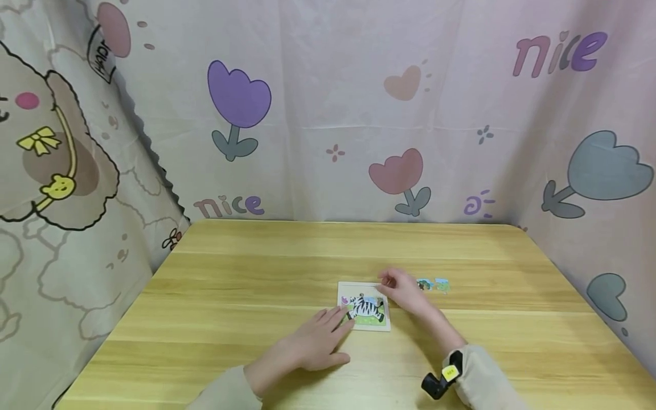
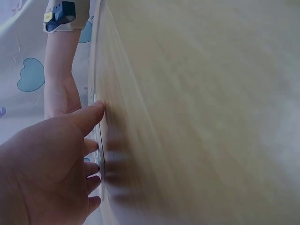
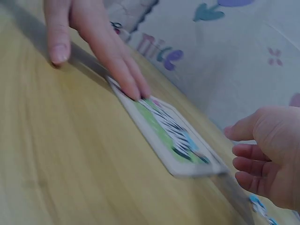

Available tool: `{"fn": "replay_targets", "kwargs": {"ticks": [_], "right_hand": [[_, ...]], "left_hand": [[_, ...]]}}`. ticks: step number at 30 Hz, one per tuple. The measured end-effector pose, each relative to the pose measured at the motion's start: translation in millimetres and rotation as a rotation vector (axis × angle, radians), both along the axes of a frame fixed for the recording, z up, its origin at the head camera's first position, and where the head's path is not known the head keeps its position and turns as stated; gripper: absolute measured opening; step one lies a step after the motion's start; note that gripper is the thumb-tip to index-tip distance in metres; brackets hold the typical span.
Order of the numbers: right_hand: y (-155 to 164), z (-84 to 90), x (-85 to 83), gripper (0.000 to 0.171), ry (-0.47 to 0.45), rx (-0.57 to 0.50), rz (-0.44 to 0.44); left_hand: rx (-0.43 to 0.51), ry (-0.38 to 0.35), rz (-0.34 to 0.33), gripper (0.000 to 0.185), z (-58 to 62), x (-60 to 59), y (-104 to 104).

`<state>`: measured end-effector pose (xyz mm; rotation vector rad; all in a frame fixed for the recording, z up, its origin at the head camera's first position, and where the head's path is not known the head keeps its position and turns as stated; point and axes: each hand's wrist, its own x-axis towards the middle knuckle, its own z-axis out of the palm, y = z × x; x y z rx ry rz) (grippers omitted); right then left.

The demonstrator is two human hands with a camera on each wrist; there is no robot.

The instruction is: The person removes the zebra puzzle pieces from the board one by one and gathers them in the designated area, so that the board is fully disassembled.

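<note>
Head view: wooden table (image 1: 256,273) ringed by a printed curtain (image 1: 318,114) with tulips and the word "nice". Zebra puzzle board (image 1: 365,307) lying flat near the middle of the table. Left hand (image 1: 312,341) flat on the wood, fingers straight, fingertips touching the board's near left edge. Right hand (image 1: 402,289) at the board's far right corner, fingers loosely bent; cannot tell whether anything is pinched. Two loose puzzle pieces (image 1: 433,284) just right of that hand, on the table. Small black device with a yellow label (image 1: 442,380) strapped to the right wrist.

Left wrist view: left hand (image 2: 51,164) spread and relaxed, thumb and fingertips against the thin edge of the puzzle board (image 2: 97,136), nothing grasped. Right hand (image 2: 61,101) beyond, at the board's far side, with the wrist device (image 2: 60,14) above it. Table (image 2: 201,112) filling the right of the picture, blurred.

Right wrist view: puzzle board (image 3: 166,136) flat on the table (image 3: 61,159), zebra stripes and green showing. Left hand (image 3: 93,42) with straight fingertips resting on the board's far end. Right hand (image 3: 267,159) hovering just beside the near corner, fingers curled loosely, gripping nothing visible. Bits of loose puzzle pieces (image 3: 260,208) at the lower edge, blurred.
</note>
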<state>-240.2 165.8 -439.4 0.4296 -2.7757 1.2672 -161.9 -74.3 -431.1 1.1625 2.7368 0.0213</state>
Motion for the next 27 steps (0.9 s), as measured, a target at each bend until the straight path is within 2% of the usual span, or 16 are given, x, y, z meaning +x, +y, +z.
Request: {"fn": "replay_targets", "kwargs": {"ticks": [6,11,17,27], "right_hand": [[-25,-2.0,4.2,0.023,-0.015,-0.048,0.128],[-40,-3.7,5.3,0.020,0.015,0.014,0.208],[-47,-4.0,5.9,0.022,0.012,0.065,0.217],[-49,-2.7,6.4,0.015,0.013,0.146,0.247]], "left_hand": [[-0.008,-0.004,-0.001,0.072,1.8,3.5,-3],[-0.018,-0.002,-0.008,0.072,2.8,3.8,-3],[-0.009,-0.007,-0.006,0.070,3.3,3.1,-3],[-0.010,0.008,0.003,0.068,2.8,3.1,-1]]}}
